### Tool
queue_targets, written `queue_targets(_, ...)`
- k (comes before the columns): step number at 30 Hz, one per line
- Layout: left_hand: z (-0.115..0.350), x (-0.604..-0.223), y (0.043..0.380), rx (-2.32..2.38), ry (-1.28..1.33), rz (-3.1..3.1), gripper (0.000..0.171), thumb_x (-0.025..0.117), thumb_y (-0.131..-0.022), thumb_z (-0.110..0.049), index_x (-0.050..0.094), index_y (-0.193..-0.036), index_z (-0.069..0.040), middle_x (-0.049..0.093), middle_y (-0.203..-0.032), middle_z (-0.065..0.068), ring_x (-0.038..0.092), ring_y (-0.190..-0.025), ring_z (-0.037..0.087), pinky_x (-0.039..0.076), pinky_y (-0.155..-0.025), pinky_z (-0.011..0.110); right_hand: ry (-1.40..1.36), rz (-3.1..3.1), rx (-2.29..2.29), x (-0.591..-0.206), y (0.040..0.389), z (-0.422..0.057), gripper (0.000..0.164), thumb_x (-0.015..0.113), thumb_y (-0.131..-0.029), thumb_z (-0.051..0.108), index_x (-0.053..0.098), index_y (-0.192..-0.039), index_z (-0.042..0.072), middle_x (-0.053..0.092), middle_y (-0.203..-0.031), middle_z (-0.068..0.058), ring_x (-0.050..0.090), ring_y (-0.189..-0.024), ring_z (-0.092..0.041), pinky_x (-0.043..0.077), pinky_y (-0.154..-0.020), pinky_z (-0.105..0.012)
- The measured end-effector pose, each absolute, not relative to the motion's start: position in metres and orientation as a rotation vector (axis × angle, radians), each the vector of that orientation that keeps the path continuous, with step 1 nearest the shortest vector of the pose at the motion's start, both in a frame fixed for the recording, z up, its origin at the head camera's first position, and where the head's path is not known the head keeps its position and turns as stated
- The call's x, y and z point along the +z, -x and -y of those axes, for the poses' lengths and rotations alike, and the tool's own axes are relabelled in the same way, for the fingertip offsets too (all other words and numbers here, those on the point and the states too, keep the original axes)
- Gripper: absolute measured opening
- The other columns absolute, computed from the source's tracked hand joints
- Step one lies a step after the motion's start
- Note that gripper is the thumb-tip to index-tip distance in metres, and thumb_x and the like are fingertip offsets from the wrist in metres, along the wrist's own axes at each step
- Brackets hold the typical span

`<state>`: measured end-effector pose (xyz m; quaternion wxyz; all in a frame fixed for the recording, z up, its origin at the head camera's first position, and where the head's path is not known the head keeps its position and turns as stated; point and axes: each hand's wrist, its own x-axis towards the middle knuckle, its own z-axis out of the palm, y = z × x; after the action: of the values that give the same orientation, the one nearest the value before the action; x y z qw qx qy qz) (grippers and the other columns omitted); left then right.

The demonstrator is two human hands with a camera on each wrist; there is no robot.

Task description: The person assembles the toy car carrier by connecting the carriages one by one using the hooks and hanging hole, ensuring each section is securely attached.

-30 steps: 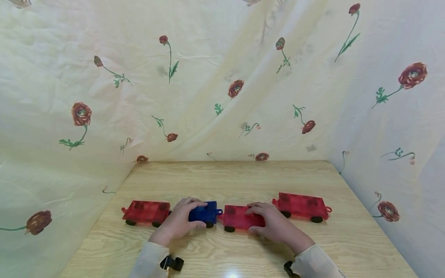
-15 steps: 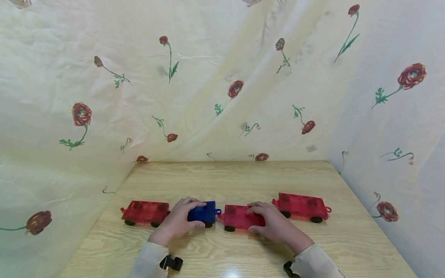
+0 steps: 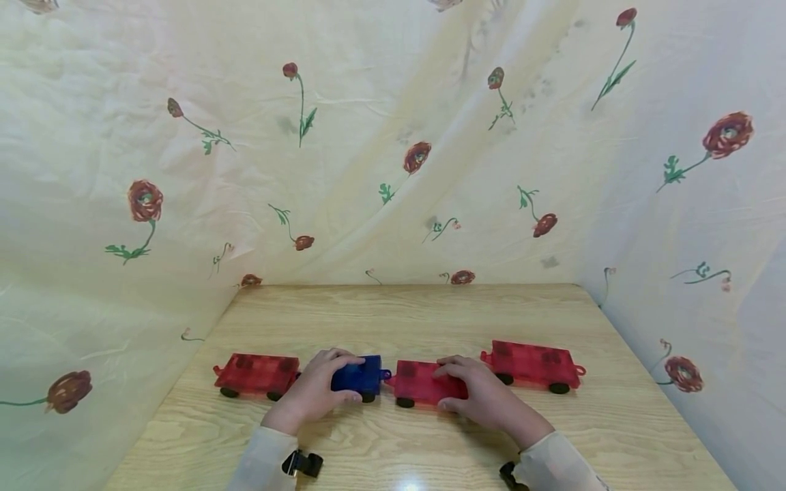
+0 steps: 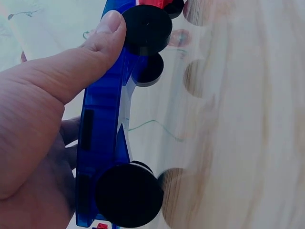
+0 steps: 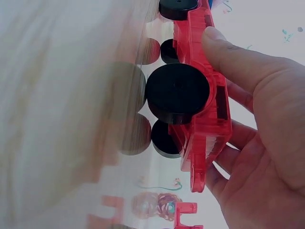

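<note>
In the head view, my left hand (image 3: 316, 392) holds a blue toy train wagon (image 3: 362, 374) by its long sides. Thumb and fingers lie on opposite sides of the blue wagon's body (image 4: 101, 114) in the left wrist view. My right hand (image 3: 482, 394) grips a red toy wagon (image 3: 420, 383) the same way, its thumb on the side of the red body (image 5: 195, 43) in the right wrist view. Between the hands, the blue loop and the red hook meet; whether they are linked I cannot tell. Both wagons stand on black wheels.
Left of my left hand stands another red wagon (image 3: 258, 374), its joint with the blue one hidden by the hand. A further red wagon (image 3: 534, 363) stands behind and right of my right hand. Flowered cloth (image 3: 368, 136) surrounds the wooden table (image 3: 399, 314).
The left hand, the blue wagon and the leftmost red wagon have shifted very slightly left since a second ago. The right hand and its red wagon have hardly moved.
</note>
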<state>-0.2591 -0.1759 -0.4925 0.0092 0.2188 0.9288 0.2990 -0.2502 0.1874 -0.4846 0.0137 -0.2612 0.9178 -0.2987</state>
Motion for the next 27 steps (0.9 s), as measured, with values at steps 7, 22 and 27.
queue_targets(7, 0.1765, -0.4923, 0.2589, 0.88, -0.685, -2.929, 0.064, 0.086, -0.084, -0.045, 0.063, -0.143, -0.036, 0.055, -0.141, -0.01, 0.046, -0.139, 0.029, 0.042, -0.11, 0.062, 0.802, -2.864, -0.924, -0.4843, 0.2494, -0.1866, 0.04, 0.087, -0.088, 0.035, 0.073, -0.125, 0.027, 0.056, -0.15, -0.002, 0.047, -0.142, -0.038, 0.039, -0.112, -0.064)
queue_targets(22, 0.1831, -0.4909, 0.2596, 0.902, -0.637, -2.916, 0.064, 0.088, -0.082, -0.044, 0.065, -0.142, -0.036, 0.056, -0.142, -0.009, 0.037, -0.149, 0.04, 0.037, -0.112, 0.068, 0.81, -2.843, -0.92, -0.4853, 0.2512, -0.1887, 0.039, 0.086, -0.089, 0.034, 0.073, -0.126, 0.027, 0.055, -0.149, 0.002, 0.047, -0.141, -0.037, 0.042, -0.111, -0.061)
queue_targets(27, 0.184, -0.4892, 0.2594, 0.94, -0.628, -2.891, 0.063, 0.088, -0.082, -0.041, 0.066, -0.141, -0.034, 0.056, -0.142, -0.008, 0.03, -0.151, 0.046, 0.034, -0.112, 0.071, 0.811, -2.822, -0.933, -0.4847, 0.2521, -0.1908, 0.039, 0.085, -0.09, 0.036, 0.073, -0.127, 0.028, 0.054, -0.151, 0.004, 0.047, -0.142, -0.037, 0.042, -0.111, -0.061)
